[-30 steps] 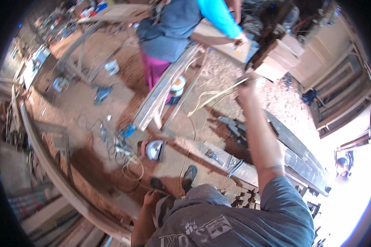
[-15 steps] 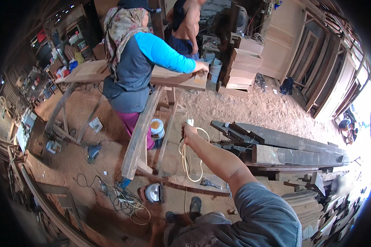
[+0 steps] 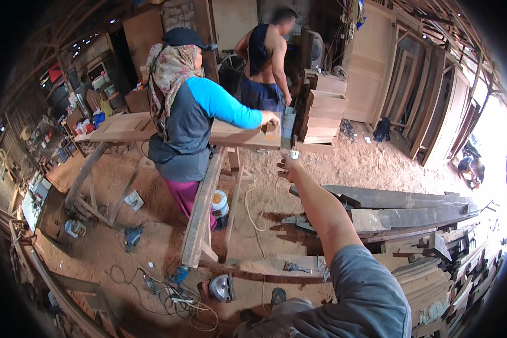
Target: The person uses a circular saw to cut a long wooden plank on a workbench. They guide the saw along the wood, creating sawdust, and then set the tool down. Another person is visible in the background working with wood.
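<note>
My right arm reaches forward, and my right hand is raised beyond the dark beams. A small white electric plug shows at the top of this hand, seemingly gripped by the thumb side, while the other fingers spread to the left. A pale cable lies in a loose curve over the dirt below and runs back toward my feet. My left hand is out of the picture. Near my feet rests a circular saw with a silvery guard.
A co-worker in blue sleeves leans over a wooden panel on trestles; another person stands behind. Dark beams lie stacked at right. Tangled cords and a white bucket are on the floor. Drawers stand stacked ahead.
My right hand has moved forward and to the right with the plug. The cable loops that hung from it now lie on the ground. My view has tilted upward.
</note>
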